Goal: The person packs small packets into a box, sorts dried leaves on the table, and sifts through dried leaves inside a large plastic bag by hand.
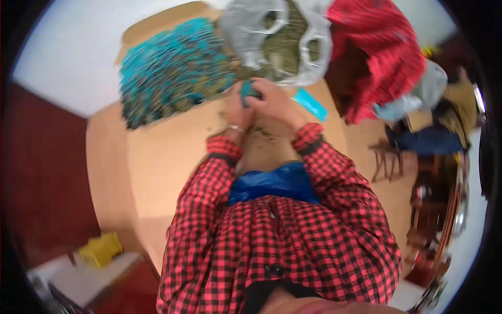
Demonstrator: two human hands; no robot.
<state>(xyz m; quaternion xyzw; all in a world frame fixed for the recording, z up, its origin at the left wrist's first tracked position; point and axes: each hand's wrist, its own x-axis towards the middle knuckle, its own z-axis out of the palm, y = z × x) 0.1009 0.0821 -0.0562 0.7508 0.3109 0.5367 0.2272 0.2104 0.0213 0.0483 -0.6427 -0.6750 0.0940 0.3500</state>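
Note:
Both of my hands meet at the far side of the table, around a small dark teal bundle [249, 93]. My left hand [238, 107] wraps its left side, and my right hand [272, 100] presses on it from the right with bent fingers. Left of them lies a wide pile of bundles [172, 70], turquoise at one end and dark green-brown at the other. Beyond my hands, an open white plastic bag [251, 31] holds dry greenish plant material [285, 44]. A flat turquoise piece [310, 104] lies right of my right hand. Dark crumbs are scattered below my hands.
Behind the pile is a cardboard piece [162, 18]. Red patterned cloth [384, 47] hangs at the upper right. Farther right are a person in dark blue trousers [431, 140] and a wooden stool [386, 161]. A yellow box [102, 249] stands at the lower left.

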